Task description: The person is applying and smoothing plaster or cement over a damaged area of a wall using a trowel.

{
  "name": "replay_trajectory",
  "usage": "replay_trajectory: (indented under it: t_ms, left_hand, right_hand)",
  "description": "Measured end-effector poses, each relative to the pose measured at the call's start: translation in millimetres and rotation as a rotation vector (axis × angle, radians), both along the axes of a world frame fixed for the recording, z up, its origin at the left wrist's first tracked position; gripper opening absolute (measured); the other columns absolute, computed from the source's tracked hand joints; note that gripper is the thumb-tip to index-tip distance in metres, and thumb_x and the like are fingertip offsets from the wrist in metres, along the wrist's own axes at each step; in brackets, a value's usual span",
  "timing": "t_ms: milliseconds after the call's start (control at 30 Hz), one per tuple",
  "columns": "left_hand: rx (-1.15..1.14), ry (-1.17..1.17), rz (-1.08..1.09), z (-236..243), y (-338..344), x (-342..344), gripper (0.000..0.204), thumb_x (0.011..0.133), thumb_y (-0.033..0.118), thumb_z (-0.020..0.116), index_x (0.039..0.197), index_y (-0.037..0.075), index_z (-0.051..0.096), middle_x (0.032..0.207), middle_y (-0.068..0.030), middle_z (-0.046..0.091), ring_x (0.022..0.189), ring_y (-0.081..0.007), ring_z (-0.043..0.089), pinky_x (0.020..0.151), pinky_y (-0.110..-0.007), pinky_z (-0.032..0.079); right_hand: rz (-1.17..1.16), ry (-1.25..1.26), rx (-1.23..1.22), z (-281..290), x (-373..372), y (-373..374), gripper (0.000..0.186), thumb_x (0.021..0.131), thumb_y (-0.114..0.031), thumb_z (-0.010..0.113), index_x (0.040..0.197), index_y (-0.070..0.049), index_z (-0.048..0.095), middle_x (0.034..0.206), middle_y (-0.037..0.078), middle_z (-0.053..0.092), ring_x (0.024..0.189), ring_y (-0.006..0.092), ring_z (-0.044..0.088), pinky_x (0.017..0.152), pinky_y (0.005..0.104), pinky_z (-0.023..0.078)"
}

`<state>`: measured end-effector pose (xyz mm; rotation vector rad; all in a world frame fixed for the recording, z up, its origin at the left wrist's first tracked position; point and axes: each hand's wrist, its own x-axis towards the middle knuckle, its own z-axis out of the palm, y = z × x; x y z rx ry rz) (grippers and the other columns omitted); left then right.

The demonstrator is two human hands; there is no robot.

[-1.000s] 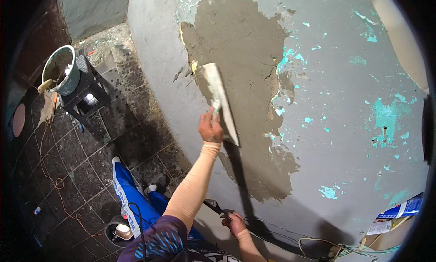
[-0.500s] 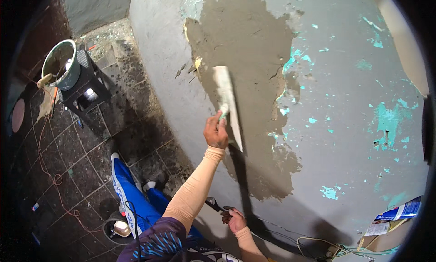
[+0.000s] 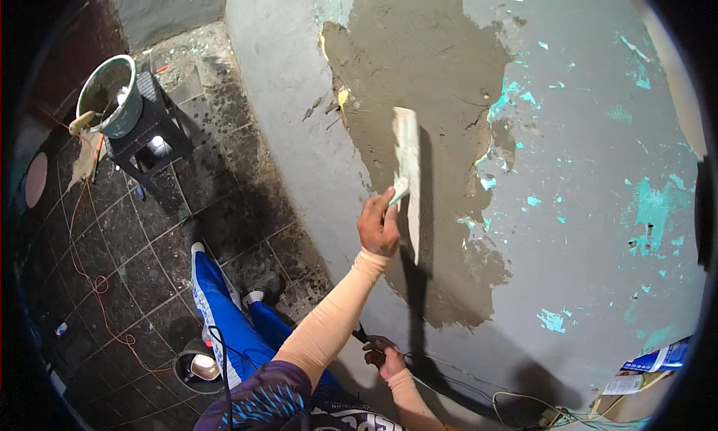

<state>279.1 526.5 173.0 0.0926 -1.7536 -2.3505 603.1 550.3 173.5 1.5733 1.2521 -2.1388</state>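
Observation:
My left hand (image 3: 378, 223) is closed around the pale green handle (image 3: 399, 189) of a long plastering trowel. Its whitish, smeared blade (image 3: 408, 147) stands lengthwise at the wet grey-brown plaster patch (image 3: 449, 79), tilted so that I see it nearly edge-on; whether its whole edge touches cannot be told. Lower down, near the wall's foot, my right hand (image 3: 389, 360) is curled around a dark-handled tool (image 3: 360, 333). Most of that tool is hidden behind my left forearm. The patch lies on a grey wall (image 3: 583, 207) with flaking turquoise spots.
A bucket (image 3: 108, 98) with a wooden-handled tool on its rim stands on a black stool (image 3: 153, 132) at left. An orange cord (image 3: 97, 285) runs over the dark tiles. Beside my legs is a black bucket (image 3: 196, 367). Loose cables (image 3: 516, 405) and a blue package (image 3: 658, 358) lie lower right.
My left hand and the trowel have moved slightly right over the plaster, and the blade stands more upright. The view has shifted a little. My right hand stays low, still gripping its tool.

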Motion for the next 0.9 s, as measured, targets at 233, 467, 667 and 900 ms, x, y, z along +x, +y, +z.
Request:
replay_trajectory:
  t_ms: [233,467,667,900]
  left_hand:
    - [-0.309,-0.270,0.266,-44,-17,-56,0.026,0.083,0.008,0.053,0.107,0.003,0.062,0.088,-0.0150,0.060,0.081,-0.0270,0.058,0.074,-0.034,0.046]
    - [0.050,-0.081,-0.012,26,4,-12,0.026,0.085,0.007,0.053,0.109,0.003,0.061,0.086,-0.0122,0.058,0.076,-0.0198,0.056,0.069,-0.029,0.045]
    - [0.022,-0.274,0.096,-6,-29,-31,0.024,0.086,0.009,0.052,0.107,0.004,0.063,0.087,-0.0113,0.059,0.077,-0.0180,0.057,0.068,-0.028,0.046]
    - [-0.073,-0.114,0.171,-50,-1,-53,0.025,0.084,0.008,0.055,0.107,0.004,0.063,0.087,-0.0119,0.060,0.075,-0.0209,0.057,0.070,-0.028,0.046]
  right_hand:
    - [0.054,0.014,0.008,7,-16,-9,0.029,0.087,-0.018,0.049,0.109,0.000,0.055,0.086,0.016,0.063,0.064,0.0225,0.061,0.058,0.0313,0.050]
    - [-0.015,0.021,-0.034,0,7,9,0.025,0.087,-0.018,0.049,0.105,-0.001,0.055,0.086,0.016,0.064,0.064,0.0236,0.061,0.057,0.0319,0.050]
    - [0.040,0.028,0.032,16,-11,0,0.022,0.086,-0.019,0.053,0.099,-0.001,0.056,0.086,0.014,0.064,0.065,0.0233,0.061,0.058,0.0314,0.050]
    - [0.043,-0.074,0.039,10,46,4,0.024,0.085,-0.021,0.053,0.100,-0.002,0.055,0.090,0.015,0.063,0.069,0.0237,0.061,0.063,0.0347,0.048]
